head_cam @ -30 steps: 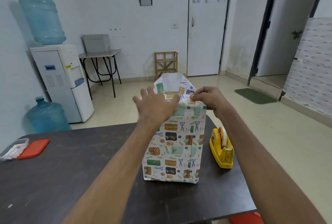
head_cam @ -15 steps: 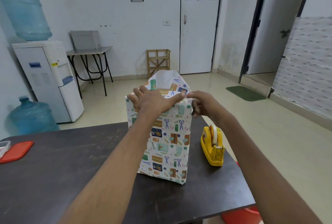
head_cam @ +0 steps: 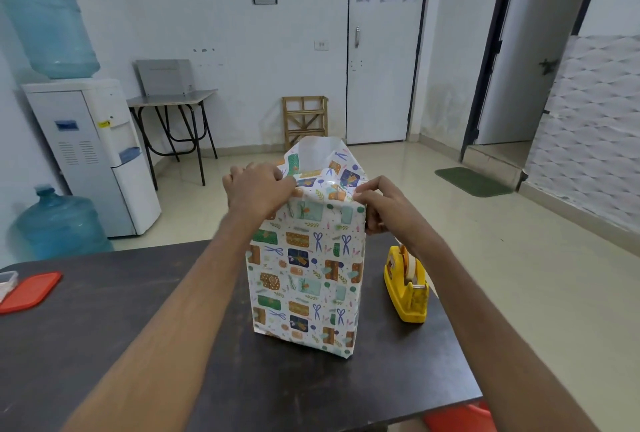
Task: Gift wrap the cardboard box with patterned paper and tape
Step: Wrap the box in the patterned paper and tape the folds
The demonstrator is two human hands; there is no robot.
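Observation:
A tall box wrapped in patterned paper (head_cam: 306,268) stands upright on the dark table (head_cam: 104,320). The cardboard itself is hidden under the paper. At the top, a far flap of paper (head_cam: 317,152) stands up with its white inside showing. My left hand (head_cam: 258,189) grips the paper at the top left corner, fingers curled over the edge. My right hand (head_cam: 384,204) pinches the fold at the top right corner. A yellow tape dispenser (head_cam: 407,284) stands on the table just right of the box.
A red lid (head_cam: 29,291) and a clear container (head_cam: 7,282) lie at the table's left edge. Behind the table are a water dispenser (head_cam: 93,154), a blue bottle (head_cam: 59,223) on the floor, and a small folding table (head_cam: 173,99). A red seat (head_cam: 460,417) shows at lower right.
The box has turned a little and sits squarer to me. My left hand's fingers went from spread flat on the top to curled on the left corner. My right hand stays at the right corner.

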